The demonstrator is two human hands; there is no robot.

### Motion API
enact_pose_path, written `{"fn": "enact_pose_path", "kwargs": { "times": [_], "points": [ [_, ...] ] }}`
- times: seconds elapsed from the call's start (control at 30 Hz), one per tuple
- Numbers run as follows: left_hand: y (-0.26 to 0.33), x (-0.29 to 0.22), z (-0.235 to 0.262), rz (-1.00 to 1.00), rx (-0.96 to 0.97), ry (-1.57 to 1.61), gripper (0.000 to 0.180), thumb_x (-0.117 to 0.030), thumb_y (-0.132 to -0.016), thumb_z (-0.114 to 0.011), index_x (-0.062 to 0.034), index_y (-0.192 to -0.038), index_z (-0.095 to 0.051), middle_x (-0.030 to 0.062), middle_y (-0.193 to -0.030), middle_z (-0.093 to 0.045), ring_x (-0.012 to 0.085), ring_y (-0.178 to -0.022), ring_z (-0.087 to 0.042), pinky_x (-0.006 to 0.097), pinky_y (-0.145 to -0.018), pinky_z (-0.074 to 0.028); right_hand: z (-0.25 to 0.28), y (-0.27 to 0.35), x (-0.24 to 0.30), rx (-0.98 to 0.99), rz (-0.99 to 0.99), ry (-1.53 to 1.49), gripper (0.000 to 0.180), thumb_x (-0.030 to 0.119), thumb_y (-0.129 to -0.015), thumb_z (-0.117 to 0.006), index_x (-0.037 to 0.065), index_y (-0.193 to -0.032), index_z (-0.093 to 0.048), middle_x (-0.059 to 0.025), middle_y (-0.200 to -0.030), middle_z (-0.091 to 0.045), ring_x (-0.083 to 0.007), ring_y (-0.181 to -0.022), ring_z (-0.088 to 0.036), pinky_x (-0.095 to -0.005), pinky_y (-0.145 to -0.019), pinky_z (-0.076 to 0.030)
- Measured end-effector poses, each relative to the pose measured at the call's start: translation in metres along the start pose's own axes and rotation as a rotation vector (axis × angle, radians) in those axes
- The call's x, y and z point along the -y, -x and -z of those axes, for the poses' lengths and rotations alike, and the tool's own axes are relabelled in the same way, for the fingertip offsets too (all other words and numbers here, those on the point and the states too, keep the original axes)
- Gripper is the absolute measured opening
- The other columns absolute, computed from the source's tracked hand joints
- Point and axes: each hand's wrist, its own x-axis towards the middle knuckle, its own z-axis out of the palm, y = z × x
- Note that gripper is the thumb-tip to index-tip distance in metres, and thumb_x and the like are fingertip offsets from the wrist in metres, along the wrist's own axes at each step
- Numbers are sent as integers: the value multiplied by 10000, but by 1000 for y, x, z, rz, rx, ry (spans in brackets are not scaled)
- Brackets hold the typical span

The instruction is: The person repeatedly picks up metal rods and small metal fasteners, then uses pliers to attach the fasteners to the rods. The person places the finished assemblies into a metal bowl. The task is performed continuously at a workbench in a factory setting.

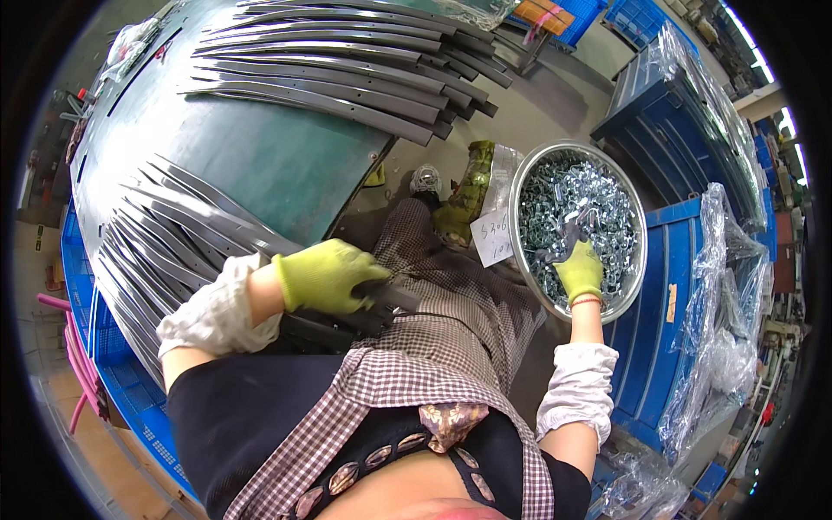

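My left hand (328,276), in a yellow-green glove with dark fingertips, is closed round the end of a dark metal strip (400,299) above my lap. More strips run back from there to the left, partly hidden by my arm. My right hand (579,267), gloved alike, reaches into a round metal basin (642,251) full of small shiny metal clips (598,195). Its thumb and fingers are apart and touch the heap. Whether a clip lies between them is too small to make out.
On the green table (321,173) lie a far stack of dark strips (338,65) and a nearer bundle (165,234). A patterned sack (468,195) and a white paper label (492,236) stand beside the basin. Blue crates (654,321) with clear plastic film are at right.
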Motion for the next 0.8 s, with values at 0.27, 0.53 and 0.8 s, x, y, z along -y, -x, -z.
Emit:
{"fn": "enact_pose_path", "kwargs": {
  "times": [0.27, 0.53, 0.8],
  "points": [
    [24, 3, 97, -43, -64, 73, 421, -261, -743, -725, -93, -1127, -692, 115, -1083, -672, 295, -995, -647, 394, -881, -511, -44, -15, -25, -88, -11, -102, 301, 314, -789, -758, 147, -1037, -718, -127, -1022, -693, -338, -931, -664, -437, -796, -530],
    [-92, 135, 54, 211, -734, -593, 633, -195, -739, -728, -138, -1345, -555, 122, -1359, -546, 348, -1256, -489, 486, -1095, -348, -62, -16, -66, -265, -58, -861, 172, 205, -839, -700, 130, -988, -745, -128, -790, -707, -255, -679, -669, -374, -615, -485],
    [-74, 70, 23, -46, -515, -331, 501, -155, -618, -759, -101, -1106, -662, 95, -1138, -604, 301, -1072, -551, 419, -945, -426, -11, 16, -26, -128, -45, -1477, 239, 35, -938, -588, 2, -1164, -659, 18, -883, -641, -24, -664, -520, -170, -567, -412]
  ]
}}
